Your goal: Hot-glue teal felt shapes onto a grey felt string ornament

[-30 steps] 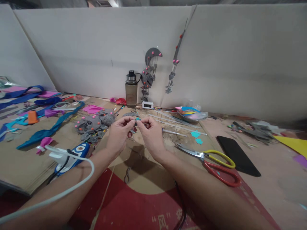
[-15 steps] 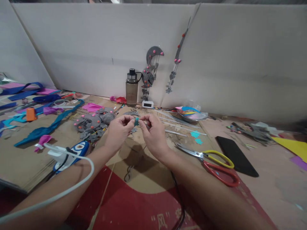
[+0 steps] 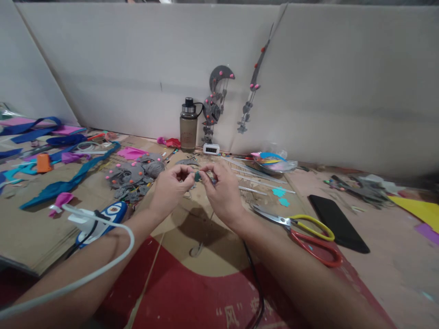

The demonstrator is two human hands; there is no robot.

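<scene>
My left hand [image 3: 171, 186] and my right hand [image 3: 222, 192] meet over the cardboard, each with thumb and forefinger pinched on a small dark teal piece [image 3: 197, 176]. Fingertips cover most of it, so its shape is unclear. Below the hands a small grey looped piece [image 3: 196, 250] appears at the end of a thin string. To the left of my left hand lies a pile of grey felt pieces [image 3: 128, 177] dotted with pink and orange balls. Two turquoise flower cut-outs [image 3: 279, 192] and scissors [image 3: 286, 221] with yellow and red handles lie right of my right hand.
A water bottle [image 3: 188, 128] and small digital clock [image 3: 211, 149] stand by the white wall panel. Grey moon-shaped hangings [image 3: 222, 75] are against the panel. A black phone [image 3: 338, 223] lies at right. A white cable [image 3: 128, 246] crosses my left forearm from a power strip [image 3: 115, 211].
The teal piece has turned and looks darker between my fingertips. The grey looped piece below has swung to the right. My hands have shifted very slightly.
</scene>
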